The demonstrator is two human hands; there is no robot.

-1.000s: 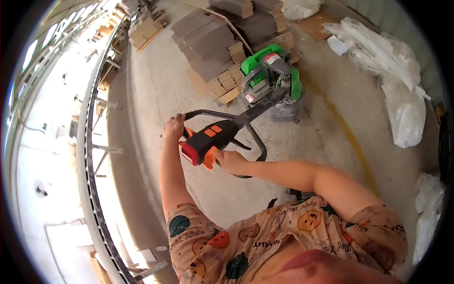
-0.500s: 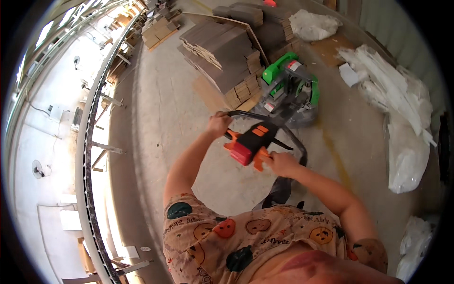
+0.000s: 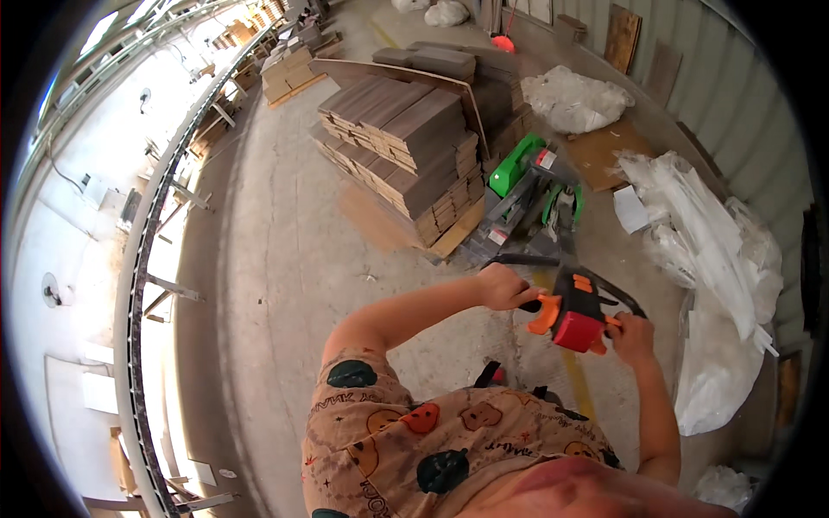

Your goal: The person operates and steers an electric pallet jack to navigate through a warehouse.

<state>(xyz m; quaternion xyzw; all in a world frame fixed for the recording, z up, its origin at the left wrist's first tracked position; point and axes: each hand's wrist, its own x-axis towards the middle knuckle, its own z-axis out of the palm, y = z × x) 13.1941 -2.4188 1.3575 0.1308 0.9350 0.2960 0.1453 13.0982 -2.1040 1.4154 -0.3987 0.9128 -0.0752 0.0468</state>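
Note:
Both my hands grip the control handle [image 3: 580, 312] of a green and grey electric pallet truck [image 3: 518, 166]. My left hand [image 3: 505, 287] is wrapped round the handle's left grip, beside an orange lever. On the right grip, my right hand [image 3: 633, 338] is closed next to the other orange part. The handle head is black and red with orange buttons, and a black loop bar surrounds it. The truck's body stands beyond the handle, close to the right side of a stack of grey-brown boards [image 3: 401, 129]. Its forks cannot be made out.
Clear plastic wrapping [image 3: 708, 259] lies in heaps along the right wall, with another plastic bundle [image 3: 579, 99] farther off. A brown cardboard sheet [image 3: 604, 154] lies on the floor beyond the truck. At left runs a long conveyor rail [image 3: 138, 302]. More stacked boards [image 3: 287, 73] stand far back.
The handle and both my hands have swung to the right. The view has shifted, and more of the right wall and far floor shows. My grip on the handle stays.

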